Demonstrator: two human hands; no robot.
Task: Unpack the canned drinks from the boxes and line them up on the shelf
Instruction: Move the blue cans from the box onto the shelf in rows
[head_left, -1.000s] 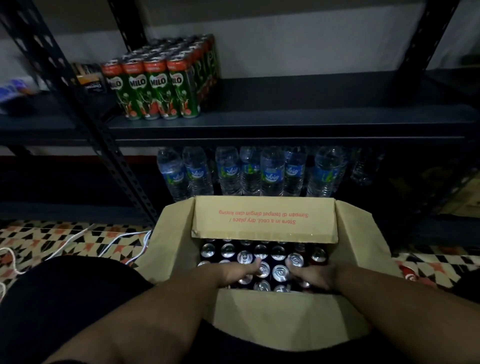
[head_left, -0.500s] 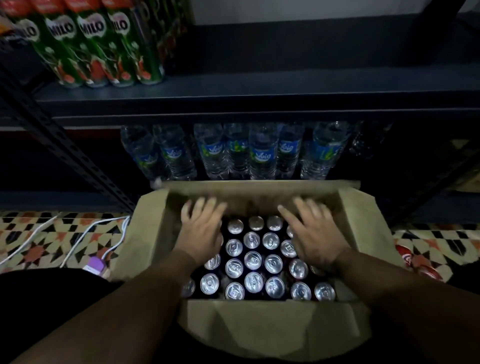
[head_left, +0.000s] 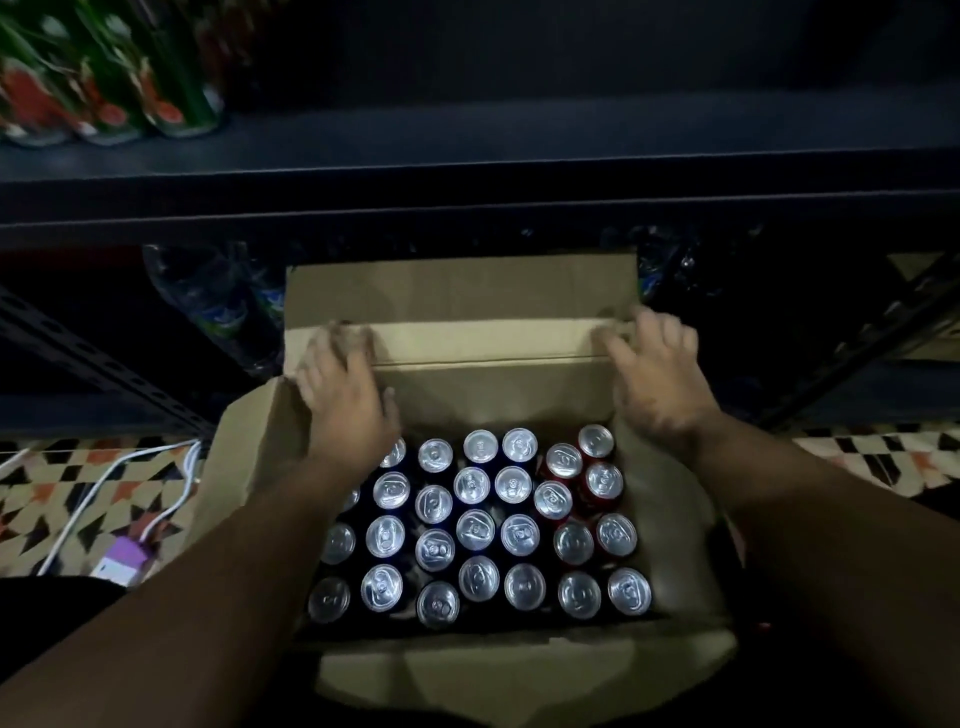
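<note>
A: Head view. Both hands up at the far flap (head_left: 467, 306) of the cardboard box (head_left: 249, 462), well apart. Left hand (head_left: 345, 400) on the left end of the fold, right hand (head_left: 657, 382) on the right end. Fingers blurry, so cannot tell if pinching or just pressing flat.

B: And the drinks?

A: Down inside the box, between the two arms. Cans (head_left: 475, 525) standing up straight, packed close in rows, shiny silver tops with pull tabs. Mostly dark sides, a few red ones (head_left: 597, 483) at the right (too dim to read any names).

B: None out yet?

A: None taken from this box, going by the full rows. Dark shelf (head_left: 519, 166) just above, bare in the middle, with green cartons (head_left: 104, 78) at its left end.

B: What could go wrong?

A: Flap could spring back over the cans if not bent far enough. Could also bump the water bottles (head_left: 218, 306) right behind the box. Cans packed tight, so hard to get fingers round the first one; a slip could dent it or tip its neighbours.
</note>
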